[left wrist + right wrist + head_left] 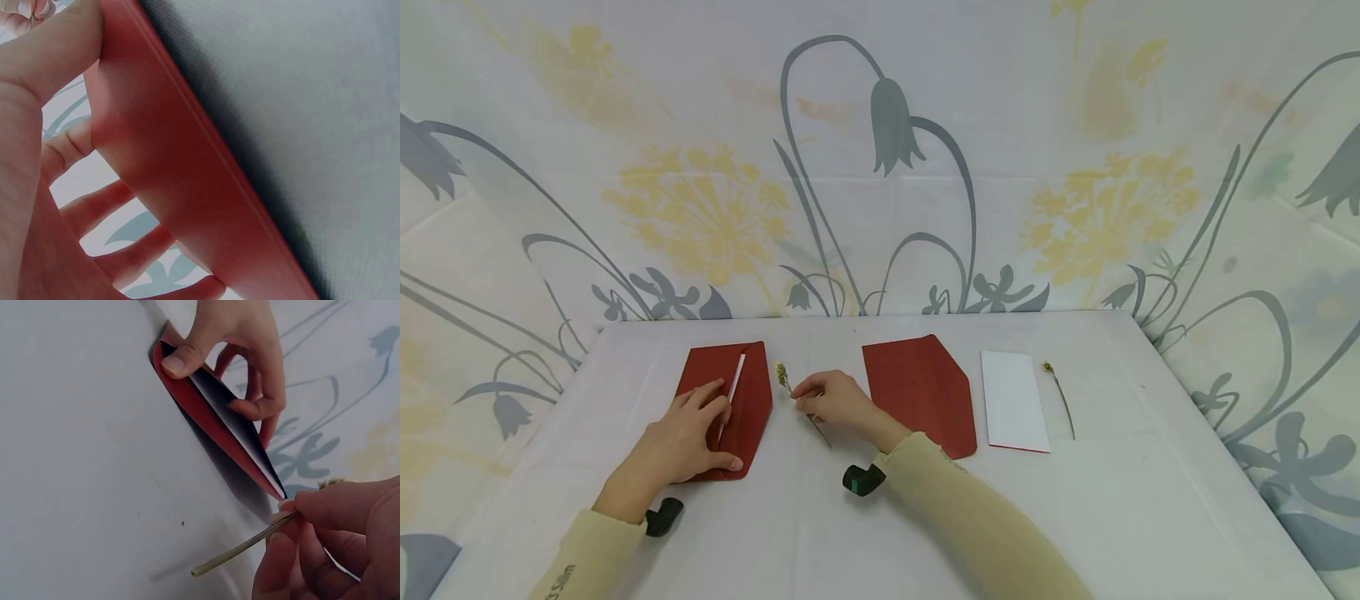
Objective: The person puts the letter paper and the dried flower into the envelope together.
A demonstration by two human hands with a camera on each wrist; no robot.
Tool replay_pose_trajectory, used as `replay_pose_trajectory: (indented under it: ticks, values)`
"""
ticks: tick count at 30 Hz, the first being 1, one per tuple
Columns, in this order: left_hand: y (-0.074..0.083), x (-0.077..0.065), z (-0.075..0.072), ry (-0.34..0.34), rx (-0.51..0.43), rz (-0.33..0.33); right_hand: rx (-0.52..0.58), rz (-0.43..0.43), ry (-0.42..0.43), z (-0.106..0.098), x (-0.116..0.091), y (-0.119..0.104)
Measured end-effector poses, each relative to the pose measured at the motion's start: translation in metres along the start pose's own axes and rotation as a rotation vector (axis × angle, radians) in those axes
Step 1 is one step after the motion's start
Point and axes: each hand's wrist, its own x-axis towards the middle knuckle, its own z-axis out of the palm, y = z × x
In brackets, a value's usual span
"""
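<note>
On the left of the white table lies a red envelope (711, 362), its flap toward the right and a strip of white card (738, 377) showing in its mouth. My left hand (681, 437) holds it, thumb on the flap side and fingers bent at the mouth, which gapes in the right wrist view. My right hand (842, 407) pinches a small dried flower (781, 374) by its stem, just right of that envelope. The flower head points away from me; the stem's cut end (203, 570) sticks out below the fingers.
Right of centre lies a second red envelope (917, 387), partly behind my right wrist. Beside it are a white folded card (1013, 402) and another dried flower (1060, 387). A flower-printed cloth (880, 208) hangs behind the table. Dark wrist devices (862, 480) sit below both wrists.
</note>
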Motion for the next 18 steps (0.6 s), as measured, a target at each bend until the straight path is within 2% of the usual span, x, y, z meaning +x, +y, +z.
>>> replay_pose_trajectory:
  ticks: [5,13,18]
  values:
    - [0.000,0.000,0.001,0.000,0.000,-0.001,-0.027,-0.001,-0.016,0.012,0.002,-0.005]
    - [-0.001,0.002,0.001,-0.005,-0.005,0.003,-0.091,-0.008,0.038,0.026,0.009,-0.017]
    - [-0.001,0.001,-0.001,-0.003,-0.011,0.009,-0.194,-0.040,0.054,0.035,0.014,-0.025]
